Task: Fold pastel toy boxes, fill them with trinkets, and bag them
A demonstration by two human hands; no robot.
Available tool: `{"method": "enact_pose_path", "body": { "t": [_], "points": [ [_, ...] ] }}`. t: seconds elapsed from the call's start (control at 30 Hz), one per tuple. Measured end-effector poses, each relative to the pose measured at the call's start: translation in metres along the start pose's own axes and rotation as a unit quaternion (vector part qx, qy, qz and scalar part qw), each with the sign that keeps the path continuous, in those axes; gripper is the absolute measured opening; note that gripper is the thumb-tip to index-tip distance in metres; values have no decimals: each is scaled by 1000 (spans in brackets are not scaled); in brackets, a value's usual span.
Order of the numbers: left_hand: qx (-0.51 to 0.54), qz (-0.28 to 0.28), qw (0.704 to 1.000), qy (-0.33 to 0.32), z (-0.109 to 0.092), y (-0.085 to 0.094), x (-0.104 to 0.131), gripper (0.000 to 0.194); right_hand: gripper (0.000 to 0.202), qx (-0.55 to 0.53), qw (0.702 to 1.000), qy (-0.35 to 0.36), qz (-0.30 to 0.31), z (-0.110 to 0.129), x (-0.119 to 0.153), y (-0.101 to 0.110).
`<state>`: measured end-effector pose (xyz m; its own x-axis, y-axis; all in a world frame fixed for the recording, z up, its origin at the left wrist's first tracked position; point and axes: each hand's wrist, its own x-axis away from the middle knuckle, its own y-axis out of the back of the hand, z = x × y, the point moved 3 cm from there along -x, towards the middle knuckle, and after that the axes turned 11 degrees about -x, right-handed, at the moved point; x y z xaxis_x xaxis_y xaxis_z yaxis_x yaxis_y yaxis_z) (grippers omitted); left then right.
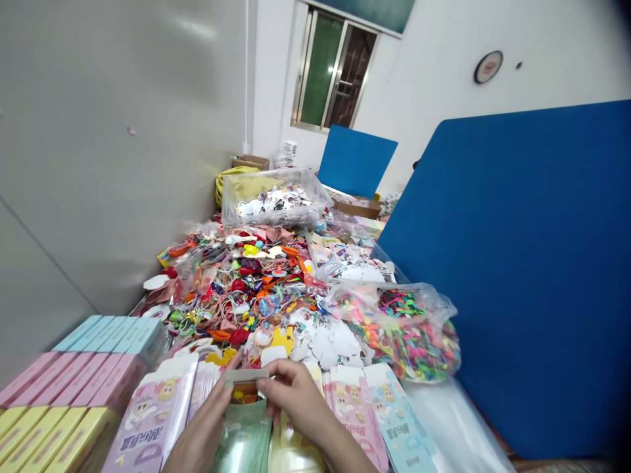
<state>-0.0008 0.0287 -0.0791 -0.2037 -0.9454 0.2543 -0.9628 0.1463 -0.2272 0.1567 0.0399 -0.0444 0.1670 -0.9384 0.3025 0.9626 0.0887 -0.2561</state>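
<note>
A pair of bare hands works at the open top of a green box (241,437) at the near center, small orange and yellow pieces (246,394) showing in its mouth. The right hand (300,397) pinches the right end of a pale flap (246,375) between thumb and forefinger; the left hand (200,424) sets its fingertips against the left end, though whether they clamp it cannot be told.

Good handling here appears to call for a light, even touch: both ends of the flap level, the left palm steadying the wall, and the contents below the rim so that no piece catches or creases the thin card. A hard squeeze could bow the mouth.

Large purple characters, seemingly mirrored, run across a purple carton (142,420) at left; pink cartons (357,414) and a light blue carton (399,420) at right carry similar lettering beneath cartoon figures. No brand can be read with confidence. Faint print on the stacked pink boxes (73,378) at far left, and on a wall clock (488,67) far to the right, is too small or blurred to read.
</note>
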Motion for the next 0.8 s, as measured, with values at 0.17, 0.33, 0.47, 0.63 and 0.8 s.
{"method": "enact_pose_path", "body": {
  "t": [0.17, 0.33, 0.47, 0.63, 0.8],
  "points": [
    [-42, 9, 999, 13, -15, -3, 2, 43, 34, -21, 1000, 16, 16, -3, -2, 3],
    [-154, -10, 986, -59, -28, 0, 3, 25, 9, 120, 958, 260, -23, 4, 10, 8],
    [-244, -25, 957, -153, -34, 12, 5, 16, 13, 266, 872, 410, 35, 4, 27, 5],
    [-308, 10, 931, -195, -43, 13, 11, 22, 19, 344, 837, 424, 32, 1, 31, 4],
    [-339, -21, 919, -201, -51, 7, 11, 15, 18, 357, 850, 387, 33, 7, 29, 2]
  ]
}}
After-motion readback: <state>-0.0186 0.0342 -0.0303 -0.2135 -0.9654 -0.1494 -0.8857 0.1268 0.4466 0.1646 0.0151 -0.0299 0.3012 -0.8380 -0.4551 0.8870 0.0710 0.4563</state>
